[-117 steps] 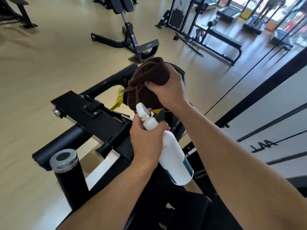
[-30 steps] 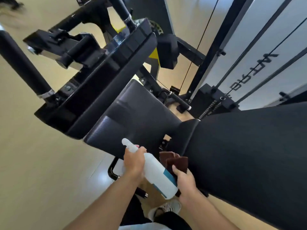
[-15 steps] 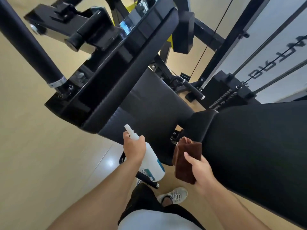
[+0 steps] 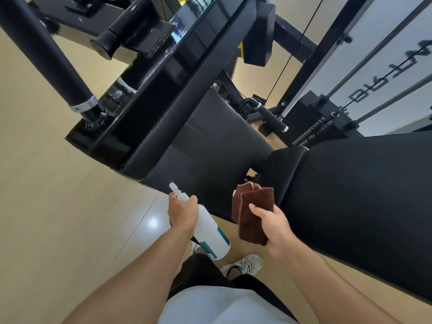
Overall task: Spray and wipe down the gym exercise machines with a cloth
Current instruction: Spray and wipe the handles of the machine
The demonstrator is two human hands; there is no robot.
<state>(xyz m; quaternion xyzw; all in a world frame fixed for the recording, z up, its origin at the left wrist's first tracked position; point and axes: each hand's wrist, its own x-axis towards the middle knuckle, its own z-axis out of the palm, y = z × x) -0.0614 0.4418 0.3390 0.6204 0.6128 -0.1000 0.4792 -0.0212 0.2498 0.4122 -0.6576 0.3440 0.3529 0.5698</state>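
left hand (image 4: 182, 212) gripping the spray bottle (image 4: 211, 235) by its neck, right hand (image 4: 272, 222) pinching a folded brown cloth (image 4: 251, 206) just off the black seat pad (image 4: 210, 148)

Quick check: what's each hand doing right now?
Left hand: grips the neck of the white spray bottle.
Right hand: holds the folded brown cloth, close to the black seat pad.
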